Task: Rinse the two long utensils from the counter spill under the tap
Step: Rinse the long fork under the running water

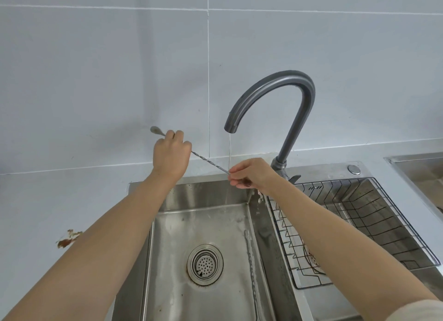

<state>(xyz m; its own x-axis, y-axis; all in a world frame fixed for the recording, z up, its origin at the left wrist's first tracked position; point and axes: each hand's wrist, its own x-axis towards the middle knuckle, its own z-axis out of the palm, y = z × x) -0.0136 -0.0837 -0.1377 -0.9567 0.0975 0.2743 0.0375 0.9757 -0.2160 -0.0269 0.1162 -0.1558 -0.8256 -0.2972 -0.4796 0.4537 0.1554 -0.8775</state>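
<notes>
A long twisted-stem spoon (208,161) is held across the sink (172,260) under a thin stream of water (230,150) from the grey tap (287,85). The left hand (171,156) is clenched round the stem just below the small bowl, which juts past the knuckles toward the tiled wall. The opposite tip is pinched between the thumb and fingers (236,170) of the right hand (254,174), right where the stream lands. The slanted, two-handed hold appears chosen so that water can run along the spiral stem while the fingertips rub off residue. The metal looks thin, silvery and tightly twisted; whether it is soiled cannot be told. A second long utensil (250,260), likewise twisted and ending in a small fork, is seen lying in the basin along its right wall, near the drain (205,264), seemingly parked within reach for its turn. A brown spill (68,239) is seen on the counter (48,200) to the left, and a wire rack (359,224) is set in the neighbouring basin.
</notes>
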